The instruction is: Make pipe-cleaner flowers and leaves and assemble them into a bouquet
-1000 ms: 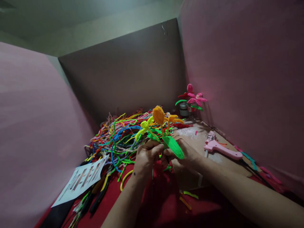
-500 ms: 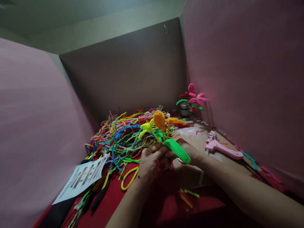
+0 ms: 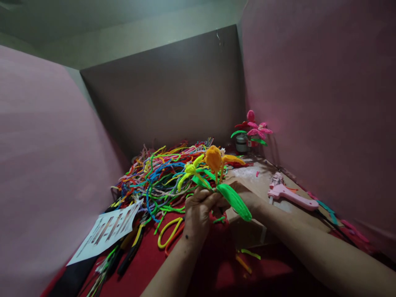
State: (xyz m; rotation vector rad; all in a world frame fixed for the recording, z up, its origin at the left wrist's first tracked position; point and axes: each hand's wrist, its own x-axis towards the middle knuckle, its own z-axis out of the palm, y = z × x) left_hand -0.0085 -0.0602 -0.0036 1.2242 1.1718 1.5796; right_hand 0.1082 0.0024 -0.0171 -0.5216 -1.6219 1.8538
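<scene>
The person's left hand (image 3: 199, 206) and right hand (image 3: 229, 200), fingers curled closed, pinch the stems of a pipe-cleaner flower bouquet (image 3: 213, 159) above the red cloth (image 3: 213, 255), just in front of the pipe-cleaner pile (image 3: 161, 169).

On the desk (image 3: 216, 264), a heap of fuzzy stems (image 3: 163, 169) is lying behind a sheet (image 3: 107, 231) and pliers (image 3: 133, 249). To its right, a glue gun (image 3: 292, 198) is resting on cardboard (image 3: 260, 185), with flowers (image 3: 260, 130) standing behind.
</scene>
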